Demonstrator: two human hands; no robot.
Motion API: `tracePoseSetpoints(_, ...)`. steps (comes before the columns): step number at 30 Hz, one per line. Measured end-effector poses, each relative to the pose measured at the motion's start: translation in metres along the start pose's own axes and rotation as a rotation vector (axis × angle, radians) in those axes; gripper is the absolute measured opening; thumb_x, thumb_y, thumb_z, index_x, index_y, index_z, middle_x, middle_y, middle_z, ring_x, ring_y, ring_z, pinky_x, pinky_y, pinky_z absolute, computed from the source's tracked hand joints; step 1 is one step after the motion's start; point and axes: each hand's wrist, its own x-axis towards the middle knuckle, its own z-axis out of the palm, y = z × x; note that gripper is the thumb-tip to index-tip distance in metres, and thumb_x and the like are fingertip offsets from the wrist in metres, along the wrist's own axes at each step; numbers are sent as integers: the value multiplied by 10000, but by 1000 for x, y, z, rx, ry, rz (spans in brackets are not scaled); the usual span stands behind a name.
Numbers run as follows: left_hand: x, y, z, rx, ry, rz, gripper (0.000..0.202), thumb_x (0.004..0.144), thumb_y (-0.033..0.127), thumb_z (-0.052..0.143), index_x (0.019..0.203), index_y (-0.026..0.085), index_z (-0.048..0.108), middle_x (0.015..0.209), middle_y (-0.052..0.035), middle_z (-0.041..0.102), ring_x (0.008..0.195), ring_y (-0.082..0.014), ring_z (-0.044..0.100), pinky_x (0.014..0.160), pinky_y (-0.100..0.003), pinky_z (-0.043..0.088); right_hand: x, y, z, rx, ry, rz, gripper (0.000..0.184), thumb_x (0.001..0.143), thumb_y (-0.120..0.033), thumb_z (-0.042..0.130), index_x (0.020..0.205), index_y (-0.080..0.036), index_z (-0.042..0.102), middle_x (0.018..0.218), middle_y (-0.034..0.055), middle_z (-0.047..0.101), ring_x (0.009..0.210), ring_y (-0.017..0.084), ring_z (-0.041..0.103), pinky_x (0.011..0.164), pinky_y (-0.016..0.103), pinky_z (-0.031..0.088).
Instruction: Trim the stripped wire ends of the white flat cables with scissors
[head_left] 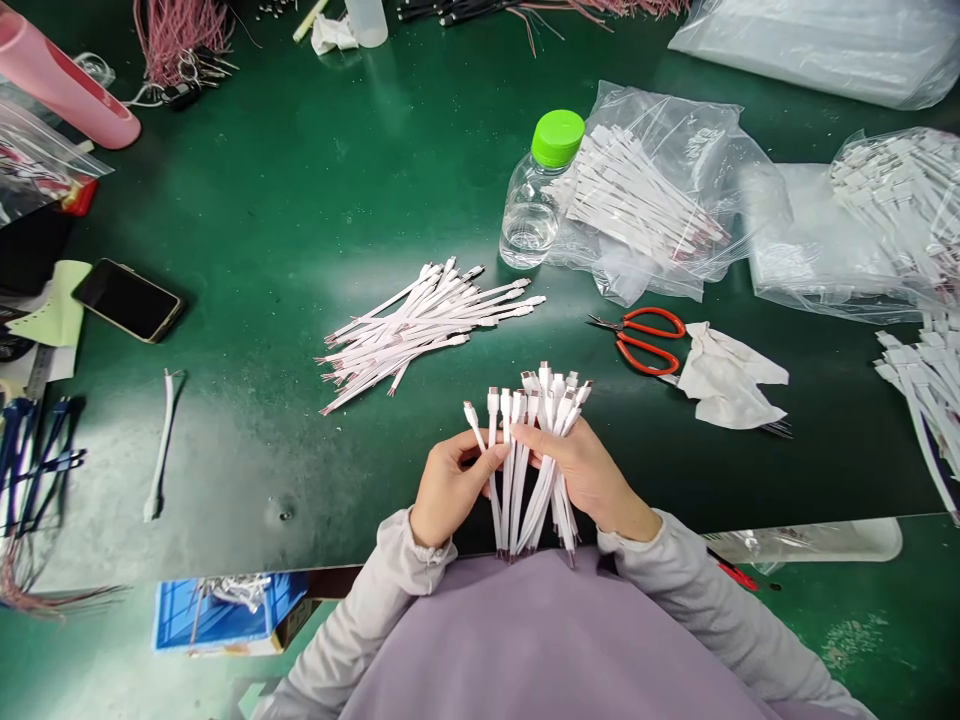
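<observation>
The left hand (pixel 450 485) and right hand (pixel 589 475) pinch a fanned bunch of white cables (pixel 544 430) upright between them, plugs spread apart on top, probably to keep each end easy to see, above the green table (pixel 247 200), near a loose pile of cables (pixel 427 335).

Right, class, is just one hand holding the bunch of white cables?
No, the left hand and the right hand both hold the bunch of white cables.
</observation>
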Motion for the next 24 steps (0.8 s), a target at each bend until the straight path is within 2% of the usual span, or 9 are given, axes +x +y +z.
tracePoseSetpoints(4, 0, 2, 3, -38, 29, 13, 316, 738, 427, 699, 856, 134, 675, 730, -31, 637, 505, -87, 508, 484, -219, 476, 1, 0, 2, -42, 50, -39, 238, 706, -342, 762, 722, -185, 585, 671, -33, 492, 593, 95, 390, 549, 245, 332)
tracePoseSetpoints(8, 1, 1, 4, -37, 64, 5, 326, 734, 413, 701, 881, 124, 664, 688, -15, 620, 471, -74, 506, 460, -206, 481, 3, -1, 3, -105, 99, -68, 253, 711, -364, 759, 723, -182, 582, 676, -32, 500, 615, 104, 414, 578, 253, 359)
tracePoseSetpoints(13, 3, -1, 3, -94, 68, -16, 360, 725, 429, 710, 896, 126, 620, 640, 17, 587, 460, -64, 488, 422, -185, 470, 7, 0, 2, -90, 85, -61, 260, 722, -389, 748, 744, -179, 595, 689, -21, 523, 637, 124, 456, 614, 279, 396)
tracePoseSetpoints(19, 5, -4, 0, -162, 22, -24, 341, 808, 460, 614, 882, 127, 612, 690, -8, 596, 554, -85, 536, 446, -180, 506, 7, -2, 3, -69, 78, -39, 262, 721, -386, 751, 763, -177, 599, 722, -15, 540, 668, 136, 490, 639, 293, 429)
tracePoseSetpoints(24, 6, -5, 1, -175, 25, -34, 337, 819, 457, 602, 921, 138, 572, 670, -3, 602, 538, -92, 554, 439, -183, 503, 6, -3, 4, -19, 59, -10, 265, 705, -373, 763, 776, -182, 594, 701, -23, 536, 636, 129, 496, 609, 282, 435)
